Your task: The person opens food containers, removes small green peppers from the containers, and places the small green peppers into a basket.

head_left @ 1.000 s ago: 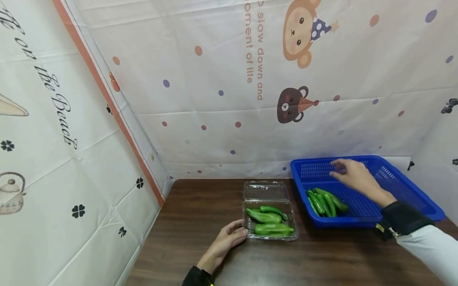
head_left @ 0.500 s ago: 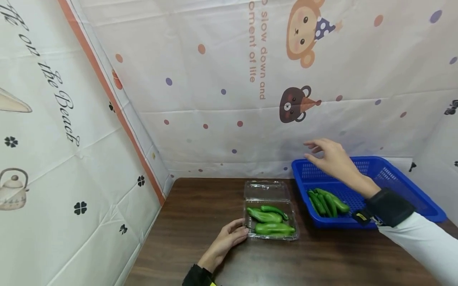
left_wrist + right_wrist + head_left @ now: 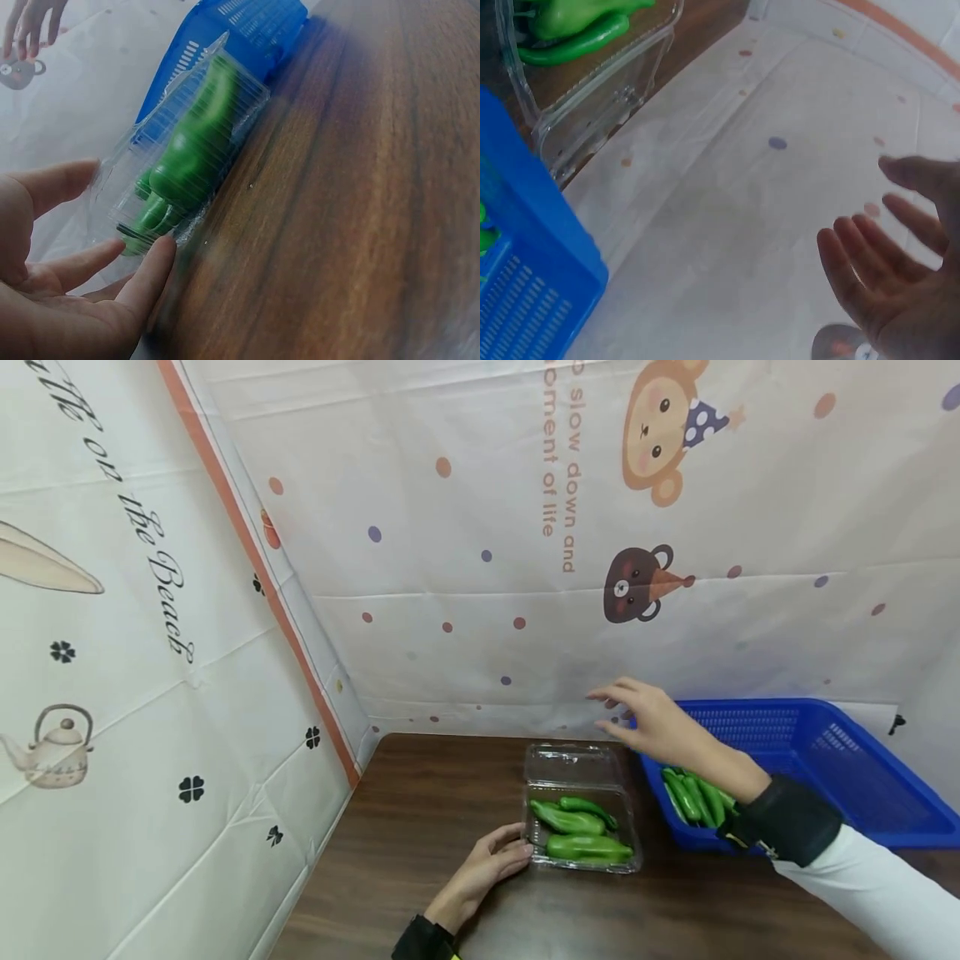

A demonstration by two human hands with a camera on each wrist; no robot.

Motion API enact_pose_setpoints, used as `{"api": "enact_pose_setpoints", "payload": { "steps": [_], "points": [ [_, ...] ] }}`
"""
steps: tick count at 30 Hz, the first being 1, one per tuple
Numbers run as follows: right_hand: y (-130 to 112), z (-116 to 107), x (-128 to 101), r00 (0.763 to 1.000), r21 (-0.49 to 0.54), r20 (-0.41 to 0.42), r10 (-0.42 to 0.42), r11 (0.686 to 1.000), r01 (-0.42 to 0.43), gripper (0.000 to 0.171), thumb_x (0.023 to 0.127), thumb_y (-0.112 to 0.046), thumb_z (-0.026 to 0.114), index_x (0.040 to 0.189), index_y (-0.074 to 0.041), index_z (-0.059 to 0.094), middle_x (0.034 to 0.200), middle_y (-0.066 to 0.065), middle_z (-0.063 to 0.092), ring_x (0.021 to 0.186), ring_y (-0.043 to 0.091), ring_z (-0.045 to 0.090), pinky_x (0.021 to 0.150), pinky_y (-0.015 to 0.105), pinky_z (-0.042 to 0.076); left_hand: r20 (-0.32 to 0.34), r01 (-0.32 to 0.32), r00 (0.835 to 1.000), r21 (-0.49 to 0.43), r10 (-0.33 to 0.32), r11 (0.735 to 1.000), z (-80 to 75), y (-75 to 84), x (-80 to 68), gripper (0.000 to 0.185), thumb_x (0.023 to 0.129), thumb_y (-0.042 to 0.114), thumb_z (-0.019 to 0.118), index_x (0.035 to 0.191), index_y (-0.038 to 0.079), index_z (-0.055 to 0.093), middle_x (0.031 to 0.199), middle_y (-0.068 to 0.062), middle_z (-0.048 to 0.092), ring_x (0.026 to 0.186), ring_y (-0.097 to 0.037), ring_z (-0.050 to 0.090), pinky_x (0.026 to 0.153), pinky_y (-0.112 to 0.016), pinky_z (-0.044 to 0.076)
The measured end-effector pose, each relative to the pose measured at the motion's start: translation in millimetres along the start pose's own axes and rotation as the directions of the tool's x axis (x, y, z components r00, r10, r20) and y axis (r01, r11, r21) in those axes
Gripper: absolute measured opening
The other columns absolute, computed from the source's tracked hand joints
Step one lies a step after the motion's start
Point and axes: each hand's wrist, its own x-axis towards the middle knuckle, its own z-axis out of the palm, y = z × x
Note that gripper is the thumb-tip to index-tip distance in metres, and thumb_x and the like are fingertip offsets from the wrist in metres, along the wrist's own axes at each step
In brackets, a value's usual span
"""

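A clear plastic clamshell box [image 3: 583,860] lies on the brown table with its lid [image 3: 573,764] folded back and green peppers [image 3: 577,832] inside. My left hand [image 3: 497,865] touches the box's left side with straight fingers [image 3: 146,281]; the box [image 3: 180,154] shows close in the left wrist view. My right hand [image 3: 647,718] hovers open and empty above the lid, beside the left end of the blue basket [image 3: 832,752]. More green peppers [image 3: 696,793] lie in the basket. The right wrist view shows spread fingers [image 3: 870,270], the box [image 3: 592,90] and the basket corner [image 3: 525,247].
Printed cloth walls [image 3: 480,527] close in the back and left of the table [image 3: 450,793]. The basket takes up the back right corner. Bare wood lies in front of and left of the box.
My right hand rose out of the blue basket and moved left, now above the box's lid. The left hand stayed against the box. The head view shifted slightly.
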Motion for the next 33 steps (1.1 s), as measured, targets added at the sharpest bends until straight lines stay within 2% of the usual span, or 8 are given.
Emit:
{"api": "enact_pose_setpoints", "payload": {
  "steps": [5,10,14,17,21,25,29,33],
  "points": [
    [-6.8,15.7,-3.9,0.988,0.059,0.122,-0.09,0.995,0.084,0.041,0.092,-0.008,0.076,0.132,-0.009,0.066,0.122,0.011,0.065,0.095,0.017,0.066,0.071,0.032,0.059,0.014,-0.026,1.0,-0.013,0.026,1.0,0.6,-1.3,1.5,0.066,0.097,0.021,0.071,0.152,-0.002,0.043,0.153,-0.028,0.044,0.139,-0.035,0.052,0.11,-0.039,0.054],
    [-14.2,35.7,-9.0,0.971,0.125,0.22,-0.094,0.99,0.067,0.041,0.095,-0.011,0.073,0.134,-0.01,0.064,0.126,0.011,0.064,0.104,0.02,0.067,0.08,0.034,0.061,0.017,-0.023,1.0,-0.011,0.023,1.0,-0.8,-3.6,1.1,0.067,0.098,0.022,0.07,0.153,-0.003,0.041,0.154,-0.03,0.043,0.138,-0.035,0.053,0.11,-0.04,0.054],
    [-20.3,50.6,-12.5,0.946,0.114,0.314,-0.074,0.993,0.04,0.038,0.097,-0.016,0.071,0.134,-0.01,0.065,0.127,0.011,0.065,0.112,0.025,0.067,0.089,0.04,0.061,0.003,-0.014,1.0,0.005,0.014,1.0,-2.5,-4.5,0.5,0.067,0.098,0.022,0.07,0.152,-0.004,0.041,0.153,-0.031,0.043,0.135,-0.03,0.056,0.108,-0.038,0.055],
    [-23.6,59.1,-16.3,0.911,0.07,0.409,-0.051,0.997,0.024,0.037,0.098,-0.02,0.07,0.133,-0.01,0.066,0.129,0.01,0.065,0.116,0.027,0.066,0.094,0.043,0.06,0.006,-0.024,1.0,0.011,0.024,1.0,-2.0,-4.1,2.7,0.067,0.098,0.022,0.069,0.153,-0.005,0.04,0.153,-0.031,0.043,0.133,-0.027,0.057,0.108,-0.037,0.055],
    [-26.0,73.1,-23.9,0.839,0.066,0.544,0.0,0.997,-0.043,0.037,0.097,-0.022,0.071,0.133,-0.013,0.066,0.132,0.01,0.065,0.119,0.028,0.065,0.097,0.044,0.059,0.013,-0.034,0.999,0.001,0.034,0.999,-1.0,-4.6,4.2,0.067,0.098,0.021,0.069,0.152,-0.005,0.04,0.152,-0.03,0.045,0.131,-0.024,0.058,0.108,-0.035,0.055],
    [-24.9,88.2,-32.7,0.773,0.086,0.633,0.039,0.989,-0.121,0.037,0.095,-0.018,0.074,0.131,-0.012,0.067,0.131,0.012,0.065,0.118,0.029,0.065,0.095,0.042,0.06,0.011,-0.028,1.0,-0.001,0.028,1.0,-0.5,-4.6,3.0,0.068,0.097,0.021,0.07,0.152,-0.005,0.04,0.152,-0.029,0.046,0.131,-0.024,0.057,0.108,-0.035,0.055],
    [-20.6,99.8,-38.6,0.739,0.061,0.672,0.049,0.991,-0.121,0.036,0.092,-0.016,0.077,0.126,-0.011,0.069,0.125,0.01,0.067,0.113,0.025,0.065,0.095,0.039,0.059,0.01,-0.023,1.0,0.002,0.023,1.0,-0.1,-3.4,1.6,0.068,0.098,0.023,0.07,0.153,-0.004,0.04,0.153,-0.03,0.044,0.134,-0.027,0.056,0.109,-0.037,0.055],
    [-16.8,108.0,-41.3,0.718,0.042,0.695,0.049,0.993,-0.109,0.034,0.089,-0.016,0.079,0.122,-0.011,0.071,0.116,0.005,0.069,0.107,0.019,0.065,0.093,0.035,0.058,0.012,-0.022,1.0,0.005,0.022,1.0,-1.4,-0.3,2.6,0.068,0.098,0.024,0.07,0.153,-0.003,0.04,0.153,-0.03,0.044,0.135,-0.028,0.056,0.109,-0.037,0.055]
  ]
}}
